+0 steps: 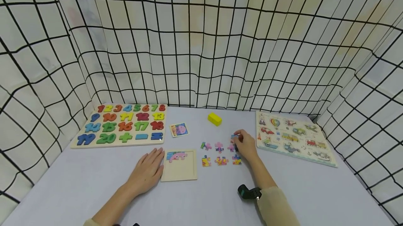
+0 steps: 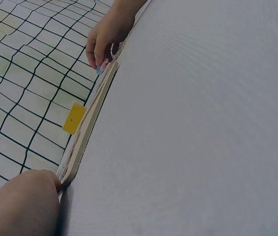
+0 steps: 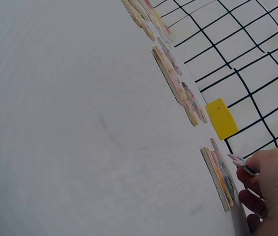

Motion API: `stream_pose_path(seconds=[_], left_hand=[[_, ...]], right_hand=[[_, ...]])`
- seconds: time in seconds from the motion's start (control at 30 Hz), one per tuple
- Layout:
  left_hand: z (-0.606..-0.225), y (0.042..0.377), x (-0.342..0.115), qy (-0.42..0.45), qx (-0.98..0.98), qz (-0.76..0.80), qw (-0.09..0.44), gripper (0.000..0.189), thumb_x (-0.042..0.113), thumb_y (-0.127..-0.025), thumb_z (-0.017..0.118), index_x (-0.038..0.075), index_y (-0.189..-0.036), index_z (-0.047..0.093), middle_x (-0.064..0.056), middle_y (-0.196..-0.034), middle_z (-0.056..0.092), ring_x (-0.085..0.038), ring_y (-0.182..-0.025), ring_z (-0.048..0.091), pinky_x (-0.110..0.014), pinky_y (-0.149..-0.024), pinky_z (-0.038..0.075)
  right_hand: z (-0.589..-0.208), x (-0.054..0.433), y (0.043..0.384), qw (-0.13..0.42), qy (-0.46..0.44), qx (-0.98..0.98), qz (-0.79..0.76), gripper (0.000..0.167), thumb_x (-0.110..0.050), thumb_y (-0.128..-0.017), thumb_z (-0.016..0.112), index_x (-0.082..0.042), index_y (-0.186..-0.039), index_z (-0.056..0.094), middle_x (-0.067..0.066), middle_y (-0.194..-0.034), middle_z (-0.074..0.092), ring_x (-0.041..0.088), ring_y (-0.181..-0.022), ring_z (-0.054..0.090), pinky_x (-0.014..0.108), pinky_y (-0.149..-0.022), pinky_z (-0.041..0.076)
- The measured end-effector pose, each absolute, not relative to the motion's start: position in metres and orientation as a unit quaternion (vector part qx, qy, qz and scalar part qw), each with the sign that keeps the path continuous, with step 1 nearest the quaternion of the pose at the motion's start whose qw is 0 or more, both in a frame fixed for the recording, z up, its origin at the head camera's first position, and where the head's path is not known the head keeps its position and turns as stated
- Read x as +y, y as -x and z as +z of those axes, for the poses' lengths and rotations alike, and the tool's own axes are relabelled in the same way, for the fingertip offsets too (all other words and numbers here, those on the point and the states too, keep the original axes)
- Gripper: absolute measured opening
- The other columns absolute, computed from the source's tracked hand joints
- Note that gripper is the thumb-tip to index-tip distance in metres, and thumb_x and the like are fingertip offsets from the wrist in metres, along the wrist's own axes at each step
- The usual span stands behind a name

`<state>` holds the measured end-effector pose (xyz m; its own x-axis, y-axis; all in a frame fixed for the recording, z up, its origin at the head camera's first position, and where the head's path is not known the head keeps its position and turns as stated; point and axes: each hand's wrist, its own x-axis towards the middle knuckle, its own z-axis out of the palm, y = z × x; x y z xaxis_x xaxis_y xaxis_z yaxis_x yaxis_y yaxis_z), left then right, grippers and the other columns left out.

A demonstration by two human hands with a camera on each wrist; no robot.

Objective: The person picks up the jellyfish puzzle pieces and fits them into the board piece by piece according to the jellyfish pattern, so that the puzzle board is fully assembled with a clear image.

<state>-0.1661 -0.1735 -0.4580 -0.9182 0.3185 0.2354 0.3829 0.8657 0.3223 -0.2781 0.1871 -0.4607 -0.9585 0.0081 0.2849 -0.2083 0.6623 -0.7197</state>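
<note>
My right hand (image 1: 246, 145) pinches a small jigsaw piece (image 3: 243, 162) between thumb and fingertips, with a blue edge showing. Around and left of it, several loose jigsaw pieces (image 1: 221, 161) lie in two rows on the white table. To their left is a square wooden puzzle tray (image 1: 179, 174), whose upper left holds joined pieces (image 1: 176, 156) with part of a pink figure on blue. Flat on the table, my left hand (image 1: 146, 170) lies along the tray's left edge, its fingers stretched forward. In the left wrist view the tray's side (image 2: 92, 123) appears edge-on.
A yellow block (image 1: 214, 119) stands behind the pieces, and a small picture card (image 1: 179, 129) lies behind the tray. The number board (image 1: 118, 145) is at back left, a vehicle picture board (image 1: 292, 145) at right. Black netting (image 1: 204, 58) over white cloth encloses the table.
</note>
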Motion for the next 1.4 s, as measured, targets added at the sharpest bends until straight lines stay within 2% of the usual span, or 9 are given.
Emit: stream_pose_path(seconds=[0.2, 0.43, 0.67, 1.03, 1.4], left_hand=[[-0.458, 0.166, -0.173, 0.192, -0.959, -0.182, 0.107, 0.05, 0.019, -0.091, 0.052, -0.005, -0.134, 0.041, -0.02, -0.14, 0.038, -0.036, -0.132, 0.027, -0.055, -0.104, 0.019], [-0.458, 0.168, -0.173, 0.186, -0.961, -0.182, 0.091, 0.051, 0.021, -0.091, 0.05, -0.004, -0.135, 0.04, -0.019, -0.141, 0.036, -0.035, -0.133, 0.025, -0.054, -0.106, 0.017], [-0.458, 0.169, -0.174, 0.181, -0.962, -0.184, 0.085, 0.052, 0.022, -0.091, 0.049, -0.003, -0.136, 0.039, -0.019, -0.142, 0.035, -0.034, -0.134, 0.023, -0.053, -0.106, 0.015], [-0.456, 0.168, -0.173, 0.184, -0.961, -0.185, 0.089, 0.051, 0.02, -0.091, 0.051, -0.004, -0.135, 0.04, -0.019, -0.141, 0.036, -0.035, -0.133, 0.024, -0.054, -0.106, 0.017], [-0.457, 0.168, -0.174, 0.184, -0.961, -0.188, 0.086, 0.052, 0.02, -0.091, 0.051, -0.003, -0.135, 0.04, -0.019, -0.141, 0.035, -0.035, -0.133, 0.024, -0.054, -0.106, 0.016]], right_hand=[[-0.455, 0.186, 0.279, 0.12, -0.039, -0.883, 0.453, 0.015, -0.013, -0.089, 0.056, -0.009, -0.103, 0.06, 0.006, -0.08, 0.053, 0.018, -0.068, 0.048, 0.027, -0.059, 0.042], [-0.444, 0.182, 0.282, 0.086, -0.007, -0.858, 0.506, 0.016, -0.021, -0.091, 0.054, -0.013, -0.104, 0.059, 0.007, -0.084, 0.058, 0.019, -0.07, 0.049, 0.027, -0.06, 0.04], [-0.432, 0.172, 0.28, 0.08, -0.056, -0.835, 0.541, 0.018, -0.016, -0.09, 0.058, -0.006, -0.105, 0.06, 0.012, -0.084, 0.063, 0.023, -0.076, 0.053, 0.027, -0.065, 0.042], [-0.429, 0.151, 0.277, 0.062, -0.079, -0.837, 0.538, 0.018, -0.021, -0.087, 0.062, -0.009, -0.101, 0.06, 0.006, -0.083, 0.066, 0.02, -0.073, 0.054, 0.026, -0.064, 0.043], [-0.429, 0.119, 0.271, 0.041, -0.102, -0.848, 0.519, 0.012, -0.017, -0.086, 0.063, -0.011, -0.096, 0.061, 0.0, -0.078, 0.064, 0.018, -0.074, 0.053, 0.024, -0.064, 0.046]])
